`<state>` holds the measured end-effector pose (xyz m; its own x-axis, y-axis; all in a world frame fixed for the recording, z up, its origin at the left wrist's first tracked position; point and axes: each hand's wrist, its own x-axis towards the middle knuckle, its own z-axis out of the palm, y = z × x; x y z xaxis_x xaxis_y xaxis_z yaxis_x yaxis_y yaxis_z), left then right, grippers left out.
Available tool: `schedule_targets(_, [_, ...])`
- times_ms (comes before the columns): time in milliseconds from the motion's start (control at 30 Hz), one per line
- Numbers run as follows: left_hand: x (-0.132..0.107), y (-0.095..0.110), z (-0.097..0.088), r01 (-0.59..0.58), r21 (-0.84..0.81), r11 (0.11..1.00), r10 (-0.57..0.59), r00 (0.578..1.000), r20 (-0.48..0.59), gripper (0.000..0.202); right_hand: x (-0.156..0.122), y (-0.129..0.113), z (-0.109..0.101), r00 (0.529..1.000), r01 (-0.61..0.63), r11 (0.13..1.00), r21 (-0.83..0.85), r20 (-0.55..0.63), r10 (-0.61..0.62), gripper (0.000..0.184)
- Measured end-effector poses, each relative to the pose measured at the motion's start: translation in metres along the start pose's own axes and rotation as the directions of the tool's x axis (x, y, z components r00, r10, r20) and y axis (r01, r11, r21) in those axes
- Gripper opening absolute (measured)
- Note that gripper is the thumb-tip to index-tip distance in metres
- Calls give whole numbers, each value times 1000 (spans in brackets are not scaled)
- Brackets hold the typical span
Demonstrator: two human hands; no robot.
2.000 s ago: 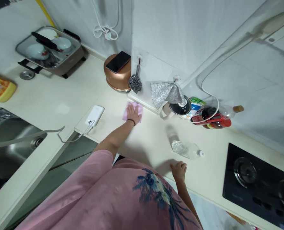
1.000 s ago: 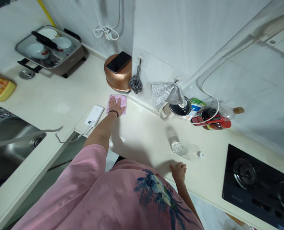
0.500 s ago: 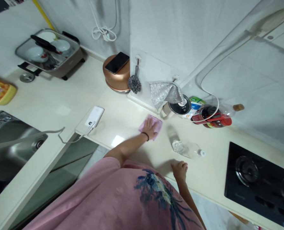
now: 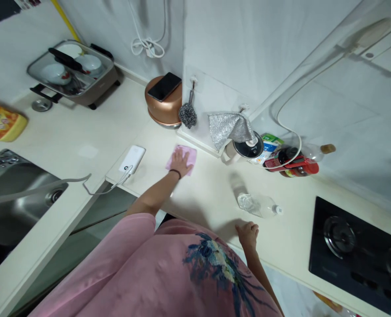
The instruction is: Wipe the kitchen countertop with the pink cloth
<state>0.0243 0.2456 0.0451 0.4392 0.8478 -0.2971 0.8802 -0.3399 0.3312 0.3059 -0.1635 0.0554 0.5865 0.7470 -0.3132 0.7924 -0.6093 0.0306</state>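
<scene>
My left hand point(image 4: 181, 163) lies flat with its fingers spread on a pink cloth point(image 4: 191, 155), pressing it to the pale countertop point(image 4: 212, 189). The cloth is spread out under the palm and shows around the fingers. My right hand point(image 4: 247, 234) rests at the counter's front edge, fingers curled in and thumb out to the side, with nothing visible in it. A clear plastic bottle point(image 4: 260, 205) with a white cap lies on its side just beyond that hand. Left of the cloth lies a white power bank point(image 4: 132, 159) with a cable plugged in.
A phone point(image 4: 164, 86) lies on an upturned copper-coloured pot point(image 4: 162, 108). A steel scourer point(image 4: 187, 115) and a silver cloth point(image 4: 230, 127) hang on the wall. Bottles point(image 4: 291, 165) stand behind. A gas hob point(image 4: 357, 251) is right; a sink point(image 4: 20, 198) and dish-filled electric pan point(image 4: 96, 90) are left.
My left hand has slid the pink cloth leftward along the counter, toward the power bank. My right hand and the bottle have stayed in place.
</scene>
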Motion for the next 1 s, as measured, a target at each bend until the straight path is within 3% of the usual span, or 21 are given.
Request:
schedule_targets(133, [-16, -61, -38, 196, 26, 980, -194, 979, -68, 88, 0, 1, 3, 1000, -22, 1000, 11, -10, 22, 78])
schedule_targets(200, [-29, -72, -45, 216, 27, 976, -213, 973, -86, 86, 1, 3, 6, 999, -18, 1000, 15, -29, 18, 79])
schedule_targets(267, [-38, -70, -45, 216, 27, 976, -212, 973, -94, 76, 2, 6, 12, 999, -18, 1000, 3, -37, 18, 80])
schedule_targets(333, [-43, -54, -36, 209, 27, 977, -206, 974, -94, 70, 4, 9, 18, 999, -25, 999, -33, -32, 24, 83])
schedule_targets(433, [-52, -6, -1, 162, 18, 987, -160, 984, -76, 83, 7, 14, 27, 999, -27, 996, -90, -31, 24, 85])
schedule_targets(500, [-66, 38, 36, 43, -3, 999, -43, 997, -58, 85, 8, 17, 31, 999, -22, 993, -113, -29, 19, 84])
schedule_targets(533, [-76, 61, 57, -89, -20, 996, 88, 995, -49, 85, 9, 18, 32, 1000, -20, 992, -121, -22, 17, 83])
schedule_targets(633, [-112, 114, 113, -418, -53, 907, 415, 908, -57, 86, 10, 19, 34, 1000, -18, 991, -130, 1, 19, 80])
schedule_targets(700, [-131, 126, 133, -546, -56, 836, 542, 838, -71, 88, 9, 19, 35, 1000, -30, 993, -118, -7, 29, 79])
schedule_targets(767, [-139, 117, 137, -598, -56, 799, 594, 801, -77, 90, 9, 20, 36, 999, -39, 995, -90, -29, 37, 79])
schedule_targets(800, [-140, 105, 134, -590, -56, 806, 585, 807, -81, 90, 9, 21, 37, 998, -38, 997, -70, -44, 35, 80])
schedule_targets(867, [-135, 69, 118, -502, -50, 864, 496, 863, -94, 88, 9, 23, 40, 997, -25, 999, -27, -70, 23, 80])
schedule_targets(933, [-129, 24, 96, -341, -31, 939, 336, 935, -114, 84, 10, 25, 42, 997, -13, 1000, 6, -74, 14, 79])
schedule_targets(1000, [-126, -25, 72, -171, -2, 985, 169, 976, -138, 82, 12, 28, 43, 998, -19, 1000, 21, -57, 20, 81])
